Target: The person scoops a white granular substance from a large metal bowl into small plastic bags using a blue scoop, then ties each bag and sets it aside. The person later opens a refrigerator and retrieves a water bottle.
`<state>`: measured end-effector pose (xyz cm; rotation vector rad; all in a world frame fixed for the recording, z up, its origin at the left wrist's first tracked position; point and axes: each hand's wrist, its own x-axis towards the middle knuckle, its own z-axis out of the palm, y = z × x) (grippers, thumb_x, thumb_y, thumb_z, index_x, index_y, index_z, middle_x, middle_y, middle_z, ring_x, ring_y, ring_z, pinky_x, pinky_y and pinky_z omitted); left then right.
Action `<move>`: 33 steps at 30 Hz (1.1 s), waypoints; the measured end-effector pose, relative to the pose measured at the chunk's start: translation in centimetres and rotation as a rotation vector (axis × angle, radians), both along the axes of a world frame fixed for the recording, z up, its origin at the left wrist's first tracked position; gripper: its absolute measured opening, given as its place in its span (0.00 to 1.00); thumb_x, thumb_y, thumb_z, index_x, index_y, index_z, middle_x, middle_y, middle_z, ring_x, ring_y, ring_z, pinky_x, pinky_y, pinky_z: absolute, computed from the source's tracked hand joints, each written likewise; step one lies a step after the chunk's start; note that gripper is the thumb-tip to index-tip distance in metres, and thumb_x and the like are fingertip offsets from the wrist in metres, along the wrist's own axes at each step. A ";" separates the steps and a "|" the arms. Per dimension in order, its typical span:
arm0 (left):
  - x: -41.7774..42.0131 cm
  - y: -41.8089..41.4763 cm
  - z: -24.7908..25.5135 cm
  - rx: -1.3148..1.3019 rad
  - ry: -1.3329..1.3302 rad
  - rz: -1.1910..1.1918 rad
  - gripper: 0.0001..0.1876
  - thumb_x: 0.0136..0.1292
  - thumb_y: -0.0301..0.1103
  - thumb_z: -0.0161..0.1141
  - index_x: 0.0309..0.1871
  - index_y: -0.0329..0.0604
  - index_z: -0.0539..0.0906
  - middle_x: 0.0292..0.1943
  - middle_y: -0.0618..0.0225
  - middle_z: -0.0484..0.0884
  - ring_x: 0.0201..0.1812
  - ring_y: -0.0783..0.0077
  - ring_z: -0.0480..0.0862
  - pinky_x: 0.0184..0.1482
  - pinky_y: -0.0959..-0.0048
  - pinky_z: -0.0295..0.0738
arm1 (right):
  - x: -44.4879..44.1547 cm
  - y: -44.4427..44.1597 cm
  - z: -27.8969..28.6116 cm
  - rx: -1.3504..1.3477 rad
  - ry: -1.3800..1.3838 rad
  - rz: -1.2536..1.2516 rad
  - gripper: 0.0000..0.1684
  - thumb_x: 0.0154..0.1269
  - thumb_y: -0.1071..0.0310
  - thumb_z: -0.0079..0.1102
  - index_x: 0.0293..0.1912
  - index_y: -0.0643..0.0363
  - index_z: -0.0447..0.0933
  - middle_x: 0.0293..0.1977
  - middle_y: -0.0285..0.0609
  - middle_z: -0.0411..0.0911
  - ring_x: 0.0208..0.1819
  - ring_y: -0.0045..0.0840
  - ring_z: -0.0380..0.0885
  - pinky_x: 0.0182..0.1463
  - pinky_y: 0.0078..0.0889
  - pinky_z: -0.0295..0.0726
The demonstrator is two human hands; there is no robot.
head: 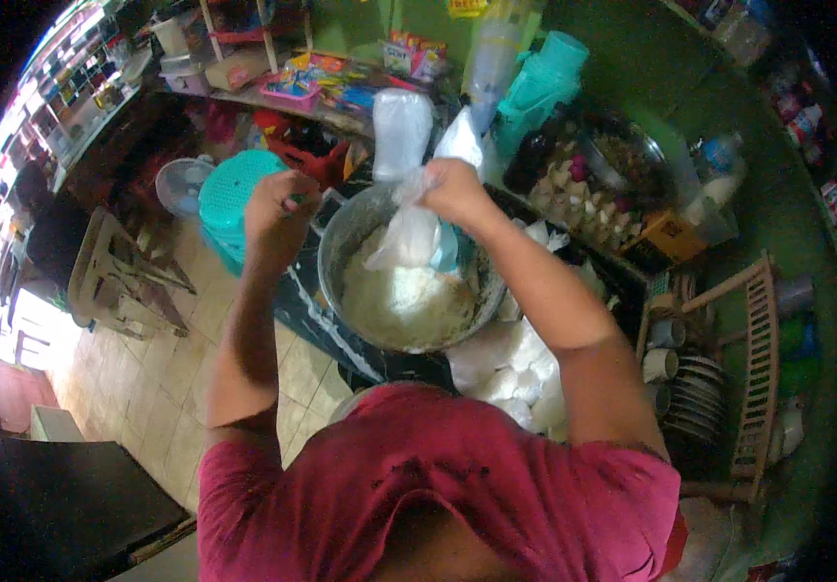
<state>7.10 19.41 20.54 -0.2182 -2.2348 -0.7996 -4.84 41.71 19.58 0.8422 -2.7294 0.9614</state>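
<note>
A large round metal pot (331, 295) stands before me on a dark marbled table, with a pale, floury mass (411, 302) in it. My right hand (451, 190) grips the gathered neck of a clear plastic bag (410, 236) with white contents, held over the pot. A light-blue object (447, 247) shows beside the bag, partly hidden. My left hand (282, 207) is raised left of the pot, its fingers curled; whether it holds something thin is not clear. Several filled white bags (517, 378) lie right of the pot, under my right forearm.
Teal plastic stools (233, 185) are stacked at the left. Beyond the pot stand a white packet (402, 134) and teal plastic containers (542, 80). Garlic-like bulbs (571, 196) lie at the back right. A wooden rack (757, 378) and stacked plates (695, 400) are at the right.
</note>
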 end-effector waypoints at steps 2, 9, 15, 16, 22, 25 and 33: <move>0.4 -0.1 -0.4 0.086 -0.009 0.035 0.07 0.44 0.25 0.62 0.30 0.42 0.78 0.32 0.62 0.78 0.39 0.61 0.76 0.37 0.68 0.72 | 0.3 0.1 0.6 -0.019 0.013 -0.045 0.11 0.35 0.75 0.65 0.20 0.63 0.70 0.21 0.38 0.75 0.26 0.22 0.75 0.31 0.27 0.73; 0.0 -1.0 -3.4 0.149 -0.164 -0.015 0.11 0.42 0.24 0.65 0.32 0.40 0.78 0.39 0.60 0.78 0.40 0.61 0.77 0.38 0.67 0.72 | 0.1 0.0 -0.9 0.073 0.237 -0.057 0.12 0.32 0.72 0.65 0.23 0.61 0.74 0.20 0.44 0.75 0.25 0.27 0.75 0.31 0.29 0.73; -0.3 0.6 -3.2 -0.050 -0.204 -0.062 0.16 0.42 0.29 0.67 0.38 0.41 0.79 0.44 0.58 0.76 0.45 0.57 0.76 0.45 0.65 0.72 | 0.9 -0.3 -0.2 0.133 0.062 -0.062 0.11 0.32 0.70 0.66 0.19 0.61 0.73 0.19 0.44 0.75 0.23 0.28 0.74 0.30 0.30 0.72; -0.6 0.6 -3.8 -0.170 -0.100 -0.085 0.19 0.41 0.35 0.68 0.39 0.41 0.78 0.45 0.56 0.75 0.47 0.54 0.75 0.44 0.63 0.72 | 1.2 -0.5 0.5 0.073 0.056 -0.072 0.11 0.32 0.70 0.66 0.19 0.61 0.73 0.19 0.43 0.75 0.23 0.28 0.74 0.30 0.30 0.72; -1.8 7.2 -5.5 -0.066 -0.113 -0.115 0.22 0.44 0.49 0.64 0.37 0.40 0.79 0.39 0.51 0.78 0.40 0.50 0.77 0.40 0.60 0.72 | 3.8 -3.9 2.0 -0.090 0.050 0.097 0.14 0.31 0.67 0.68 0.21 0.63 0.74 0.19 0.45 0.75 0.24 0.30 0.74 0.31 0.30 0.72; -3.2 8.2 -7.3 -0.147 -0.761 0.075 0.21 0.48 0.50 0.61 0.31 0.36 0.80 0.30 0.49 0.79 0.34 0.49 0.79 0.37 0.60 0.73 | 4.7 -5.0 2.2 -0.186 -0.137 0.085 0.15 0.31 0.66 0.68 0.21 0.64 0.74 0.18 0.44 0.74 0.22 0.26 0.74 0.29 0.28 0.72; -2.8 4.5 -9.8 0.411 -0.568 0.107 0.13 0.56 0.37 0.57 0.32 0.33 0.79 0.27 0.53 0.80 0.30 0.58 0.80 0.32 0.66 0.72 | 3.9 -6.5 2.3 -0.281 -0.526 0.158 0.12 0.40 0.69 0.68 0.22 0.64 0.75 0.15 0.38 0.73 0.15 0.17 0.71 0.17 0.21 0.69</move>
